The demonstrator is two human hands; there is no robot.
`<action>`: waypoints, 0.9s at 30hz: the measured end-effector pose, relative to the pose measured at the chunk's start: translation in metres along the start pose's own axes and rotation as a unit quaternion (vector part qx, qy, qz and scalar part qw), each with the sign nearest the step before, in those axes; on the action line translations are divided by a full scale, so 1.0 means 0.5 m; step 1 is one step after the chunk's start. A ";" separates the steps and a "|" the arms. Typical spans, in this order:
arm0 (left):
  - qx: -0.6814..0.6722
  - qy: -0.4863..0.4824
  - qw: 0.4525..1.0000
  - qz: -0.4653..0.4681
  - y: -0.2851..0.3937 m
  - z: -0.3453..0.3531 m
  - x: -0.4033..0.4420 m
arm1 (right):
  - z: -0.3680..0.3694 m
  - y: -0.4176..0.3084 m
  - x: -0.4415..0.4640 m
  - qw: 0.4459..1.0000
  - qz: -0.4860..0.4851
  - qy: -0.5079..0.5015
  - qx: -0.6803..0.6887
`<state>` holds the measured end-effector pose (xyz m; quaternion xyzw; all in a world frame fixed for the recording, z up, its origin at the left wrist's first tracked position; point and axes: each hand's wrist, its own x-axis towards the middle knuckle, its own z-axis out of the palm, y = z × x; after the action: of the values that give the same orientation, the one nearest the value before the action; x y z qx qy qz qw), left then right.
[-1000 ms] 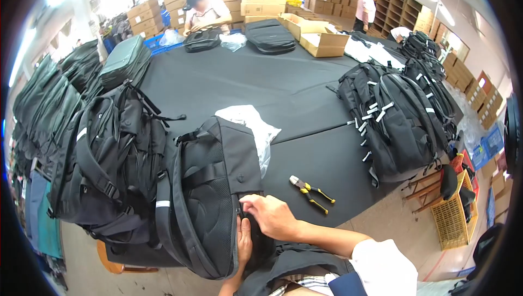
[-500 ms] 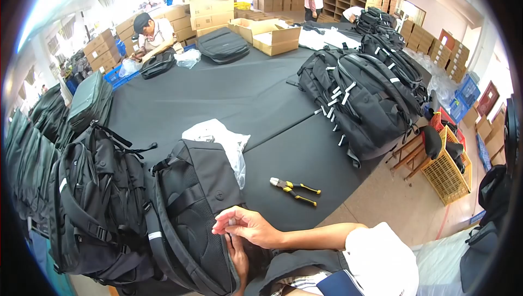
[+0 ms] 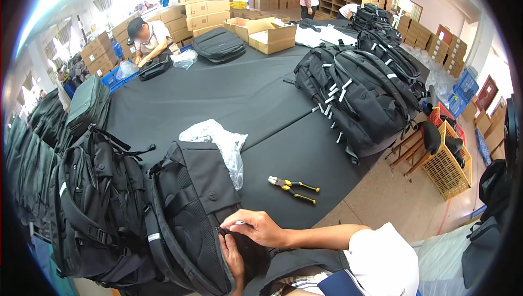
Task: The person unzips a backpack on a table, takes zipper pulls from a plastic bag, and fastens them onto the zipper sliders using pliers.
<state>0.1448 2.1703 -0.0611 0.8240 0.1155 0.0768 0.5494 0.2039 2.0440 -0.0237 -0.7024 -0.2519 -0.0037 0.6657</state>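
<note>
A black backpack [image 3: 193, 214] lies in front of me, its mesh back panel and straps facing up. My right hand [image 3: 256, 227] is pinched at the edge of that panel, with a small pale piece between its fingers. Just below it, my left hand [image 3: 233, 258] rests along the same edge, fingers stretched out and close to the right fingertips. A crumpled white plastic bag [image 3: 220, 142] lies beyond the backpack. Yellow-and-black pliers [image 3: 294, 188] rest on the black table [image 3: 261, 100] to the right, their handles apart.
Black backpacks [image 3: 98, 203] stand at the left, and more [image 3: 359, 100] are piled at the right. Open cartons [image 3: 272, 40] and a flat black bag [image 3: 218, 44] sit at the far side, near a seated person [image 3: 152, 37]. A yellow crate [image 3: 447, 168] stands right of the table.
The camera view has swung right. My right hand rose a little off the backpack's edge with the pale piece, then came back down to it. My left hand has stayed at the edge.
</note>
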 end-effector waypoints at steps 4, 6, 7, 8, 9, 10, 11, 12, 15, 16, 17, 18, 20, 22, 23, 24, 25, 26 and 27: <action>0.099 0.006 0.993 -0.065 0.022 0.003 -0.009 | 0.008 0.015 0.042 0.997 -0.060 0.037 -0.007; 0.123 0.005 0.990 -0.062 0.026 0.006 -0.012 | 0.015 0.021 0.055 0.998 -0.060 0.032 -0.015; 0.102 0.012 0.993 -0.060 0.024 0.009 -0.013 | 0.019 0.028 0.059 0.997 -0.066 0.028 -0.017; 0.081 0.018 0.995 -0.059 0.024 0.012 -0.014 | 0.022 0.033 0.062 0.997 -0.072 0.024 -0.019; 0.082 0.020 0.995 -0.059 0.025 0.011 -0.017 | 0.026 0.033 0.063 0.998 -0.058 0.022 -0.011; 0.072 0.012 0.996 -0.049 0.028 0.010 -0.020 | 0.027 0.032 0.062 0.998 -0.059 0.021 -0.010; 0.061 0.006 0.997 -0.039 0.030 0.011 -0.020 | 0.026 0.030 0.063 0.998 -0.053 0.009 -0.015; 0.061 0.007 0.997 -0.038 0.031 0.014 -0.021 | 0.026 0.028 0.062 0.999 -0.046 -0.003 -0.021; 0.078 -0.007 0.997 0.018 0.030 0.015 -0.024 | 0.029 0.026 0.055 0.998 -0.044 -0.010 -0.034; 0.079 -0.006 0.997 0.017 0.031 0.015 -0.023 | 0.029 0.027 0.053 0.998 -0.045 -0.017 -0.044; 0.052 -0.007 0.999 0.011 0.032 0.015 -0.022 | 0.028 0.028 0.051 0.998 -0.038 -0.022 -0.036; 0.025 -0.008 1.000 0.005 0.033 0.015 -0.022 | 0.026 0.028 0.050 0.998 -0.037 -0.022 -0.035; -0.001 -0.001 1.000 -0.002 0.024 0.013 -0.019 | 0.023 0.029 0.047 0.999 -0.023 -0.036 -0.002; -0.026 0.007 1.000 -0.011 0.016 0.012 -0.021 | 0.023 0.032 0.046 0.999 -0.023 -0.043 -0.005; -0.024 0.011 0.999 -0.018 0.014 0.011 -0.022 | 0.024 0.033 0.047 0.998 -0.027 -0.051 -0.009; -0.022 0.016 0.999 -0.023 0.011 0.010 -0.023 | 0.026 0.032 0.047 0.998 -0.028 -0.053 -0.006; -0.021 0.018 0.999 -0.024 0.003 0.010 -0.024 | 0.028 0.030 0.047 0.998 -0.037 -0.056 -0.004; -0.025 0.018 0.999 -0.021 -0.008 0.013 -0.024 | 0.028 0.028 0.047 0.997 -0.046 -0.058 -0.003; -0.029 0.017 0.999 -0.017 -0.013 0.014 -0.023 | 0.030 0.028 0.048 0.997 -0.048 -0.059 -0.002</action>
<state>0.1346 2.1632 -0.0696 0.8044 0.1364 0.0853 0.5718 0.2248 2.0665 -0.0304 -0.6898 -0.3244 0.0050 0.6472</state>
